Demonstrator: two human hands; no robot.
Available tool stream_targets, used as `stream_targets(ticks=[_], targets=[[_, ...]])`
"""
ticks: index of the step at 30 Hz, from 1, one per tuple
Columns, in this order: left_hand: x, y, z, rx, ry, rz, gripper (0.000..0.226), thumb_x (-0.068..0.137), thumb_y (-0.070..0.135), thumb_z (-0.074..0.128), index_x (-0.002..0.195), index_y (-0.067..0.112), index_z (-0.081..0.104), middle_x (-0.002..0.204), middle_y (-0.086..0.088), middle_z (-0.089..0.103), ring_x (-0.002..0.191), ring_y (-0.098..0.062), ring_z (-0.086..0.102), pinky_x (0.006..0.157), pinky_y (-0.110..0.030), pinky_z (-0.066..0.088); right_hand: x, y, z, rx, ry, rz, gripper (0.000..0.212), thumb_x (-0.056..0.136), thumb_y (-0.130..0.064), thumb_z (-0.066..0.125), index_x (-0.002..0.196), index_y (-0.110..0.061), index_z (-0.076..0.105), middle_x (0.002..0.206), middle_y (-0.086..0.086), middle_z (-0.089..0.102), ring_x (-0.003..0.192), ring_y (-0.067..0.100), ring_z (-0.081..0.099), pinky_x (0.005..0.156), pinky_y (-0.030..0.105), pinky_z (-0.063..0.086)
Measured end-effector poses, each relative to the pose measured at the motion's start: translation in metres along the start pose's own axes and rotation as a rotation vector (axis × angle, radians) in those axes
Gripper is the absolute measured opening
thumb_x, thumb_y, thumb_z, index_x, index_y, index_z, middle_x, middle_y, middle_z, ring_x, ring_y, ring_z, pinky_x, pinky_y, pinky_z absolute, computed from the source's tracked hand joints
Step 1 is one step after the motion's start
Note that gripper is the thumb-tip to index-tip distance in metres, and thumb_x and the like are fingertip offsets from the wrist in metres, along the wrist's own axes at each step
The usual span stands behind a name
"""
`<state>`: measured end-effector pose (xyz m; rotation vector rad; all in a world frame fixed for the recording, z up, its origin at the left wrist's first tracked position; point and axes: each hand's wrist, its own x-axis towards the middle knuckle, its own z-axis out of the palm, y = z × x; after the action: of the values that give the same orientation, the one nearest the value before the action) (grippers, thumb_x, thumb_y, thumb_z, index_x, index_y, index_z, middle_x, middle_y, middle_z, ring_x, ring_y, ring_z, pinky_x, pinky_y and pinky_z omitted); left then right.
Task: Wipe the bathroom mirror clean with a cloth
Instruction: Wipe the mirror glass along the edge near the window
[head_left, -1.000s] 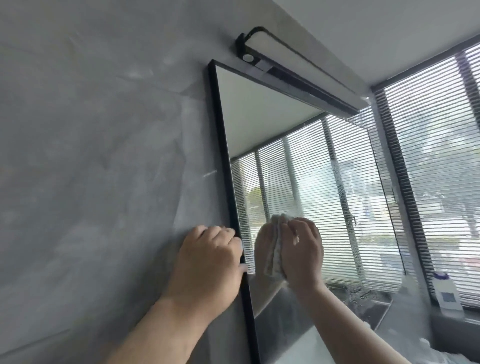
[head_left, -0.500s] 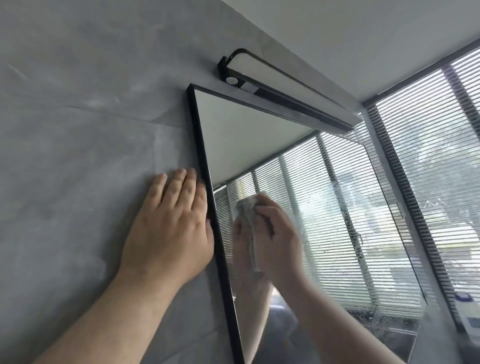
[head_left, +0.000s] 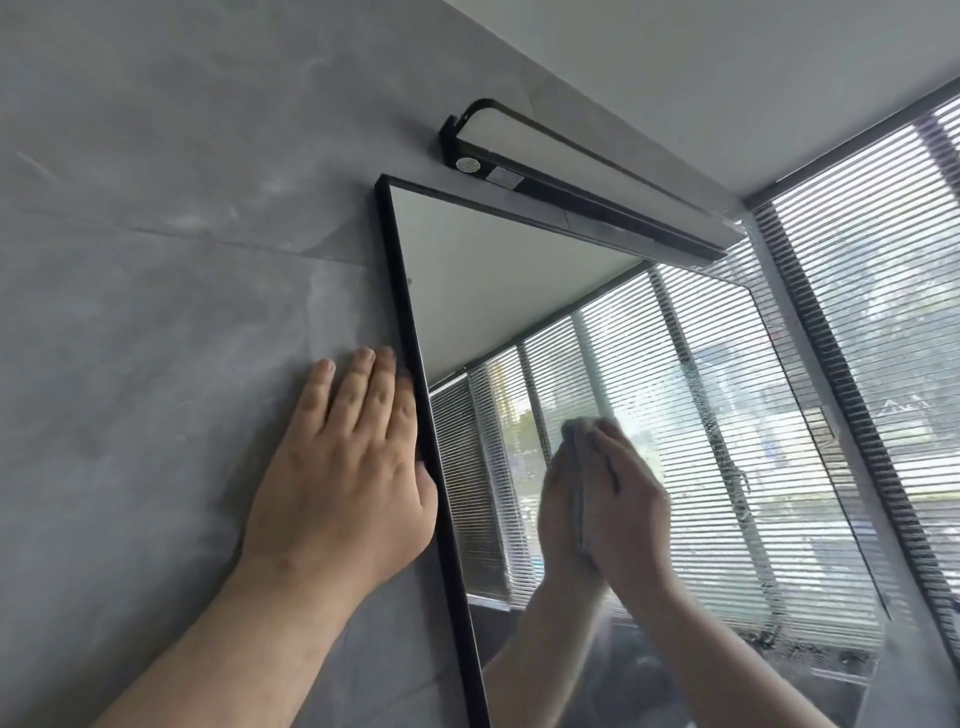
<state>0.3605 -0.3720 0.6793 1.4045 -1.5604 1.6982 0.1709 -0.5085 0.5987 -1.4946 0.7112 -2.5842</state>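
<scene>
Up close, the left hand (head_left: 343, 478) lies flat on the grey wall tile (head_left: 156, 312), fingers straight, its thumb side touching the black frame (head_left: 410, 338) of the mirror (head_left: 493, 270). To the right, the right hand (head_left: 628, 499) presses a grey cloth (head_left: 579, 467) against the glass, fingers extended over it; the cloth shows as a thin edge between the hand and its reflection. Right of the hand, the glass carries streaks and droplets. Above the mirror sits a black bar light (head_left: 571, 171). Slatted blinds (head_left: 883, 312) cover the window at far right.
</scene>
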Motion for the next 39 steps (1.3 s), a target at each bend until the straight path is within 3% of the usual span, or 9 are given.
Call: stream_targets(ticks=[3,6,10,13,16,19,22,26,39], targets=[[0.001,0.001,-0.003,0.008,-0.025,-0.001,0.075,0.079,0.033,0.034,0.141,-0.008,0.044,0.15,-0.027,0.037,0.142,-0.038,0.034,0.118,-0.055,0.02,-0.022,-0.033,0.028,0.104,-0.077,-0.258,0.025,0.093,-0.001,0.064,0.117,-0.006,0.07,0.131,0.005,0.063,0.127,0.001,0.054,0.108,0.021,0.043],[0.0,-0.001,-0.006,-0.015,-0.07,-0.013,0.077,0.078,0.035,0.032,0.141,-0.007,0.046,0.15,-0.026,0.04,0.141,-0.037,0.036,0.118,-0.054,0.023,-0.036,-0.05,0.045,0.081,-0.183,-0.509,0.027,0.091,0.003,0.066,0.117,-0.002,0.071,0.135,0.006,0.06,0.134,0.011,0.05,0.112,0.028,0.041],[0.01,-0.009,-0.015,-0.031,-0.079,0.046,0.069,0.066,0.039,0.048,0.12,-0.001,0.064,0.128,-0.022,0.062,0.119,-0.035,0.057,0.103,-0.049,0.037,-0.021,-0.029,0.031,0.17,-0.2,-0.376,0.026,0.096,-0.009,0.061,0.121,-0.009,0.068,0.137,0.0,0.057,0.132,0.012,0.05,0.111,0.026,0.041],[0.033,-0.03,-0.022,0.01,-0.025,0.118,0.068,0.064,0.053,0.045,0.107,0.006,0.069,0.109,-0.014,0.067,0.1,-0.034,0.061,0.096,-0.044,0.035,0.0,-0.004,0.014,0.043,-0.104,-0.197,0.032,0.097,-0.027,0.058,0.123,-0.045,0.062,0.139,-0.01,0.058,0.133,0.008,0.051,0.112,0.039,0.042],[0.043,-0.036,-0.029,0.1,-0.157,0.094,0.102,0.068,0.068,0.027,0.147,0.005,0.039,0.154,-0.016,0.036,0.145,-0.03,0.029,0.12,-0.049,0.011,0.009,0.005,0.008,0.052,-0.124,-0.1,0.034,0.098,-0.026,0.059,0.123,-0.048,0.061,0.14,-0.012,0.057,0.134,0.005,0.048,0.114,0.042,0.039],[0.04,-0.034,-0.027,0.145,-0.212,0.089,0.111,0.063,0.069,0.001,0.157,0.01,0.006,0.165,-0.008,-0.002,0.152,-0.02,-0.008,0.12,-0.053,-0.01,-0.003,-0.008,0.004,-0.109,-0.196,-0.225,0.036,0.1,-0.021,0.049,0.134,-0.033,0.052,0.139,-0.027,0.045,0.133,-0.016,0.036,0.115,0.018,0.03],[0.039,-0.037,-0.025,0.143,-0.206,0.104,0.113,0.063,0.074,0.003,0.156,0.01,0.0,0.165,-0.009,-0.009,0.151,-0.022,-0.014,0.118,-0.055,-0.013,-0.024,-0.019,0.013,-0.055,-0.255,-0.413,0.039,0.097,-0.016,0.046,0.136,-0.014,0.055,0.145,-0.009,0.049,0.139,-0.002,0.038,0.114,0.018,0.032],[0.037,-0.037,-0.022,0.181,-0.218,0.145,0.112,0.071,0.08,0.014,0.155,0.008,-0.007,0.163,-0.012,-0.015,0.15,-0.025,-0.019,0.117,-0.058,-0.012,-0.033,-0.037,0.038,0.01,-0.316,-0.634,0.035,0.096,-0.009,0.058,0.131,-0.008,0.062,0.145,0.004,0.054,0.14,0.02,0.044,0.112,0.043,0.042],[0.039,-0.038,-0.022,0.116,-0.21,0.142,0.121,0.071,0.09,0.026,0.156,0.01,-0.006,0.164,-0.01,-0.014,0.15,-0.024,-0.021,0.116,-0.056,-0.016,0.014,-0.088,0.074,-0.021,-0.219,-0.503,0.031,0.098,-0.016,0.056,0.127,-0.011,0.067,0.14,-0.008,0.052,0.139,0.004,0.041,0.115,0.019,0.03]])
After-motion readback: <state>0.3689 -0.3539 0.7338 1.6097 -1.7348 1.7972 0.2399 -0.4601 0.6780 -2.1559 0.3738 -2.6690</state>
